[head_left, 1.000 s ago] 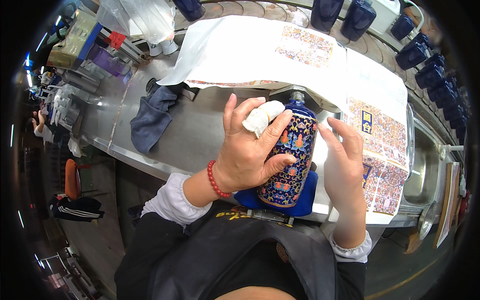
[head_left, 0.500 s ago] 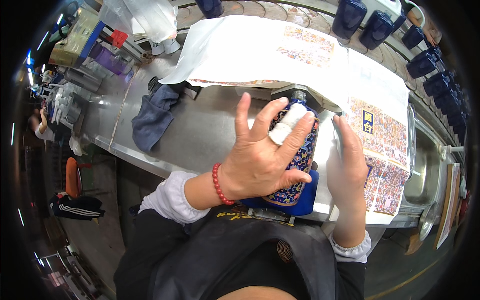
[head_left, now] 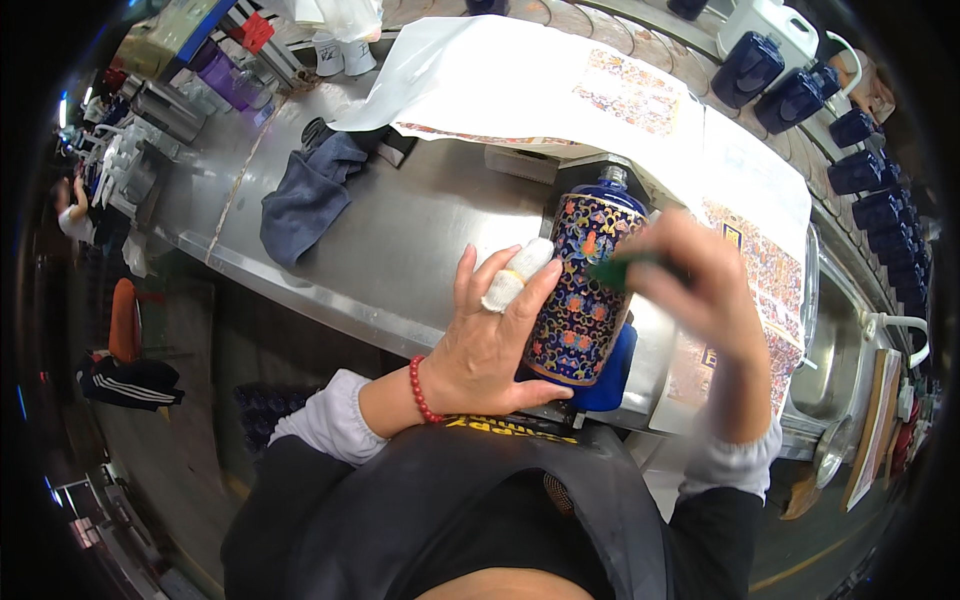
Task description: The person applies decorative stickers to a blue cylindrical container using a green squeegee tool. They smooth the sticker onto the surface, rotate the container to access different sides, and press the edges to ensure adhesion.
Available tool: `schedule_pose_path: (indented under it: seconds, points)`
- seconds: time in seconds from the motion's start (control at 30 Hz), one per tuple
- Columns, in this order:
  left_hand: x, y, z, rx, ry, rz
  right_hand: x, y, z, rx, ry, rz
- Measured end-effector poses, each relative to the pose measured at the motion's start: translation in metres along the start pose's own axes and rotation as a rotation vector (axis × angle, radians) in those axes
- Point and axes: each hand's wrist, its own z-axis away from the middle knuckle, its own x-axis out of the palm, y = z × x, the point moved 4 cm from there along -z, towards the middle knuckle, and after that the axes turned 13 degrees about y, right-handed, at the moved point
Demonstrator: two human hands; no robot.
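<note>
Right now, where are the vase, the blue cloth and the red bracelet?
Vase point(head_left: 580, 290), head view, patterned belly.
Blue cloth point(head_left: 305, 195), head view, crumpled middle.
Red bracelet point(head_left: 417, 390), head view, beads on the left wrist.

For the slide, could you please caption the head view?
Left hand steadies a blue floral-patterned bottle on a steel bench while the right hand brings a green tool to it.

Cloth point(head_left: 308, 192) lies left of bottle point(head_left: 583, 295) on bench point(head_left: 430, 230).

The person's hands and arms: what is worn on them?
The left hand has white tape or bandage around two fingers and a red bead bracelet at the wrist. Both arms have light grey-white cuffs emerging from dark sleeves. The right hand shows nothing worn.
</note>
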Motion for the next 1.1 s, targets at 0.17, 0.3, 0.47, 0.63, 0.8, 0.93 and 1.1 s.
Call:
schedule_pose_path:
  seconds: [0.17,0.3,0.47,0.63,0.8,0.93,1.1]
  points:
    - [0.007,0.003,-0.001,0.012,0.008,-0.058,0.008,-0.023,0.011,-0.524,0.145,0.415]
    - [0.006,0.002,0.0,0.035,0.029,-0.067,-0.001,0.004,0.027,-0.162,0.115,0.123]
    - [0.005,-0.01,-0.008,0.044,-0.009,0.043,-0.017,0.045,0.058,0.104,0.449,-0.035]
    - [0.012,-0.014,-0.026,0.124,-0.065,-0.088,-0.008,0.07,0.099,0.309,0.638,-0.016]
    - [0.005,-0.011,-0.036,0.213,-0.064,-0.181,0.011,0.057,0.094,-0.055,0.507,0.426]
    - [0.002,-0.015,-0.041,0.2,-0.046,-0.112,0.029,0.045,0.089,-0.142,0.408,0.555]
    - [0.004,-0.016,-0.043,0.255,-0.023,-0.156,0.038,0.037,0.09,-0.105,0.351,0.632]
